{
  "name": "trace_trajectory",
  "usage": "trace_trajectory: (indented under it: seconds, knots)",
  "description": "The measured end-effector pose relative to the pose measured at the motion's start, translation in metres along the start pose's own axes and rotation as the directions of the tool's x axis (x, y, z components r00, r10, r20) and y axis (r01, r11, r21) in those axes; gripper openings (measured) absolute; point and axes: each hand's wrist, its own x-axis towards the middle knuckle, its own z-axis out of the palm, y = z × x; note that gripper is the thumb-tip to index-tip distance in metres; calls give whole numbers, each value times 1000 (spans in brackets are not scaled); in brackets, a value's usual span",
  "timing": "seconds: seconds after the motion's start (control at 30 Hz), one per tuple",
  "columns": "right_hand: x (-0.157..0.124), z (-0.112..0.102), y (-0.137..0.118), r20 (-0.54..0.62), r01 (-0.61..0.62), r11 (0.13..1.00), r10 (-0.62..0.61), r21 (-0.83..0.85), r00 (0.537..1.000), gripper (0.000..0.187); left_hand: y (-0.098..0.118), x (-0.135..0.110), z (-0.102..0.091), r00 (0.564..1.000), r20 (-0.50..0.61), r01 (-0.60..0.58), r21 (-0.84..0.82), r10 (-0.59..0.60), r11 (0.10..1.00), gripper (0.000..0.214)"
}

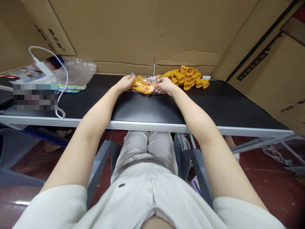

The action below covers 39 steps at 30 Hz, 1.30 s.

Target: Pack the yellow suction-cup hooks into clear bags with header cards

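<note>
A clear plastic bag (154,80) with several yellow flared pieces (143,86) in it lies on the black tabletop, close to the cardboard at the back. My left hand (125,83) is closed on the left end of the bag. On the opposite end, my right hand (166,86) grips the bag with curled fingers. Just right of that hand sits a pile of loose yellow pieces (188,76) with cup-like ends, resembling small flashlights. The bag's edges under my fingers are hidden.
Flat clear bags (79,73) with colourful sheets beneath lie at the left. A white cable (66,74) with a plug loops over them to the table's front edge. Tall cardboard panels (133,31) wall the back and sides. Grey chair arms (101,162) flank my body.
</note>
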Motion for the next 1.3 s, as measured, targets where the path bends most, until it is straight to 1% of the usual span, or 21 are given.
trace_trajectory:
  seconds: [0.03, 0.1, 0.17, 0.23, 0.33, 0.5, 0.6, 0.7, 0.83, 0.93, 1.0, 1.07, 1.13, 1.2, 1.27, 1.3]
  knots:
    - [-2, 0, -2, 41, -74, 990, 70, 122, 997, 27, -2, 2, 0, 1000, -1, 2, -21, -2, 1000, 58]
    - [-6, 0, -5, 131, -214, 916, 179, 340, 975, 28, -4, 4, -1, 1000, 2, 7, -59, -7, 998, 59]
    - [-7, 0, -6, 180, -240, 852, 174, 465, 968, 26, -3, 4, -1, 1000, -4, 13, -92, -13, 996, 58]
    - [-7, 1, -8, 207, -255, 819, 170, 514, 963, 24, 0, 2, 0, 1000, -25, 13, -122, -16, 992, 59]
    - [-9, 3, -11, 215, -266, 804, 176, 531, 961, 26, 5, -1, 0, 997, -70, -2, -133, -8, 991, 61]
    - [-14, 8, -18, 193, -255, 788, 175, 560, 965, 32, 10, -6, 0, 996, -91, -10, -44, 6, 999, 51]
    - [-16, 12, -19, 169, -244, 821, 182, 517, 969, 33, 10, -5, -2, 998, -64, -17, 16, 18, 1000, 48]
    - [-14, 16, -18, 128, -225, 860, 187, 459, 974, 36, 6, -1, -3, 999, -33, -29, 115, 33, 993, 50]
    - [-10, 15, -18, 91, -263, 857, 249, 443, 964, 35, 2, 2, -4, 997, 4, -79, 287, 81, 955, 47]
    - [-8, 8, -21, 21, -234, 845, 256, 481, 966, 29, 6, -3, -4, 999, -12, -25, 421, 33, 907, 51]
    - [-8, 4, -21, 16, -190, 850, 210, 492, 978, 28, 12, -9, -4, 998, -56, 34, 481, -7, 876, 54]
    - [-8, 4, -20, 40, -138, 886, 135, 443, 990, 30, 16, -14, -4, 995, -100, 77, 512, -29, 856, 55]
    - [-7, 7, -16, 32, -54, 941, 46, 334, 998, 26, 19, -16, -6, 991, -129, 87, 530, -21, 844, 56]
    - [-5, 12, -10, -5, 42, 979, -42, 201, 999, 16, 20, -16, -10, 988, -156, 92, 541, -8, 836, 58]
    - [0, 16, -4, -64, 98, 993, -94, 60, 994, 11, 21, -15, -13, 982, -186, 125, 532, -29, 837, 59]
    - [2, 16, -1, -96, 104, 995, -104, -12, 990, 11, 22, -14, -15, 979, -198, 148, 518, -51, 843, 59]
